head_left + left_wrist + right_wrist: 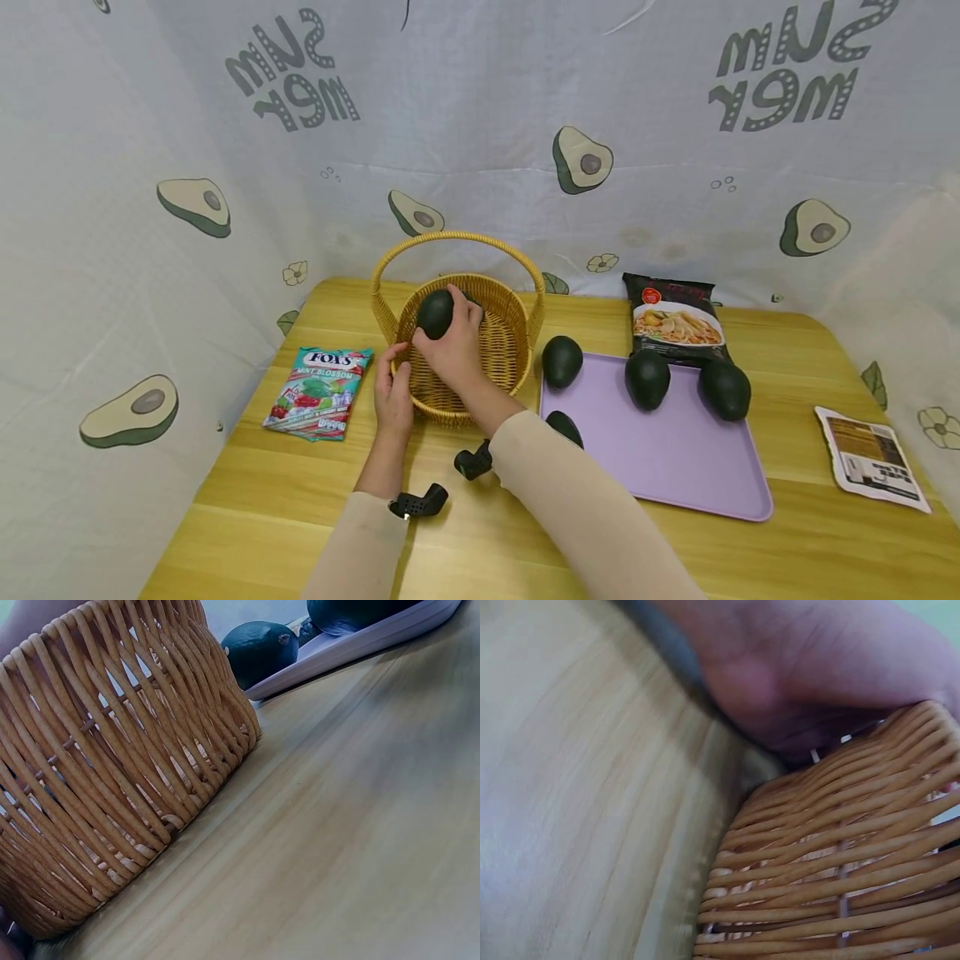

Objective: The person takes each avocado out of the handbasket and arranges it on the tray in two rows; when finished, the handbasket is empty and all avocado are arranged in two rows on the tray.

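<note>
Altogether five dark green avocados show, all smooth-skinned and pear-shaped; one avocado (435,313) sits in the curled fingers of the right hand (453,342), held over the open mouth of the wicker basket (504,342); the left hand (392,393) lies against the basket's near outer wall, thumb and fingers bent around the rim. That single basket is round, woven of tan cane strips with gaps between them, with one arched hoop handle (457,240); the left wrist view shows its ribbed side (112,772) standing on the pale wooden table (360,847). Right of the basket lies one flat lilac tray (675,450), rectangular with rounded corners; three avocados rest along its far edge, the nearest (562,361) just beside the basket, two more (647,378) (725,389) farther right; a fourth (564,427) is half hidden behind the right sleeve. One glossy noodle packet (676,319) lies behind the tray; one candy bag (319,392) lies left of the basket; one paper sachet (870,457) lies well right of the tray.
</note>
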Demonstrator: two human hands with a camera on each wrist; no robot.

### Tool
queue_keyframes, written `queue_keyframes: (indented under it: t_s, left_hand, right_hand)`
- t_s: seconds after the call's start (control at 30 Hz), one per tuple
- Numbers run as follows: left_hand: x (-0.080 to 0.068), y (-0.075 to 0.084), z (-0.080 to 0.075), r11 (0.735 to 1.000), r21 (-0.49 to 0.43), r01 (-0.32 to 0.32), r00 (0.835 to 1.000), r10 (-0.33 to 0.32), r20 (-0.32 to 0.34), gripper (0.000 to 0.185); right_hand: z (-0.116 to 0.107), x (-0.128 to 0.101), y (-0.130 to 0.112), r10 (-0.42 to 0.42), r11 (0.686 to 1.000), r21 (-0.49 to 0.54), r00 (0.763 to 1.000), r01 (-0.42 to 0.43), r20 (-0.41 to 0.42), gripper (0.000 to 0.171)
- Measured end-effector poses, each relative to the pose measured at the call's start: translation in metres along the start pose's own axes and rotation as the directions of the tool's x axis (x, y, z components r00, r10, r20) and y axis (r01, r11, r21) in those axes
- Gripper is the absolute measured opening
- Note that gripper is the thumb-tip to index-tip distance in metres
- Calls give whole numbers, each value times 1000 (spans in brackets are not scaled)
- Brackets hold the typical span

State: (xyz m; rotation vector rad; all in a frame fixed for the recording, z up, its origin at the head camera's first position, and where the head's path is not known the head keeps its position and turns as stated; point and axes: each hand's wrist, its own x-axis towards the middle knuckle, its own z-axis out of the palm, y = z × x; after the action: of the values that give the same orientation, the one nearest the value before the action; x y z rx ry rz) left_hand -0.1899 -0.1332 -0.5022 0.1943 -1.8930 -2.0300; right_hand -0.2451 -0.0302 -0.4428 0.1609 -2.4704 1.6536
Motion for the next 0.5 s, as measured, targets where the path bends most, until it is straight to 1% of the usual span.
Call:
queue_keyframes:
  t_s: [0.13, 0.23, 0.37, 0.5]
  left_hand:
    - [1, 0, 0, 1000, -2, 7, 1000, -7, 0, 36]
    - [2, -1, 0, 1000, 2, 12, 1000, -12, -2, 36]
    - [2, 0, 0, 1000, 8, 11, 1000, -11, -7, 36]
    - [2, 0, 0, 1000, 7, 13, 1000, -13, -9, 36]
  right_hand:
    - [-3, 0, -3, 22, 996, 91, 998, -17, -51, 86]
    - [-8, -1, -8, 81, 989, 132, 994, -70, -76, 86]
    - [-14, -6, -16, 150, 976, 172, 986, -134, -79, 86]
    - [-21, -11, -24, 169, 967, 203, 984, -156, -49, 87]
